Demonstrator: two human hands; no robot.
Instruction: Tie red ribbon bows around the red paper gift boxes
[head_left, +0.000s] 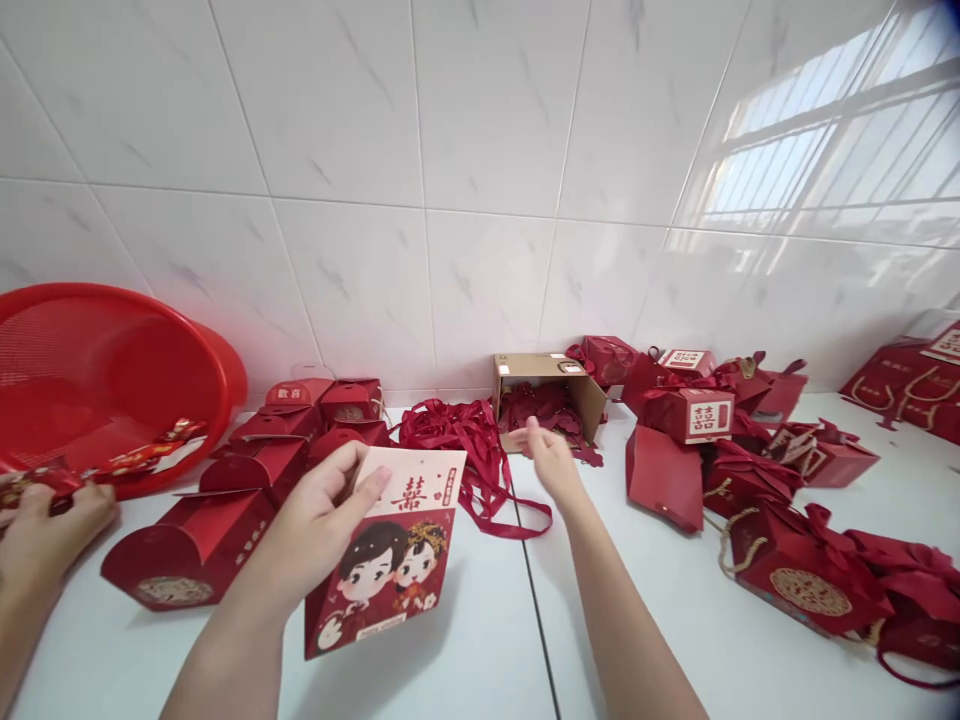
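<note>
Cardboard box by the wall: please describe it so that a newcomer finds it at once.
Along the tiled wall behind the white table, look just beyond the right hand. The open cardboard box there is brown, unlike the red ribbons beside it.

A wall (345, 110) of large, glossy white tiles rises behind, streaked with grey veins and divided by thin grout lines (425, 208). At the upper right, the glaze carries a bright, slanting window reflection (810, 130), crossed by narrow bars and a broader frame. Below, a smooth white desk (480, 660) meets the wall, a dark seam (536, 605) running toward the viewer. Pale light leaves soft shadows on its surface.
</note>
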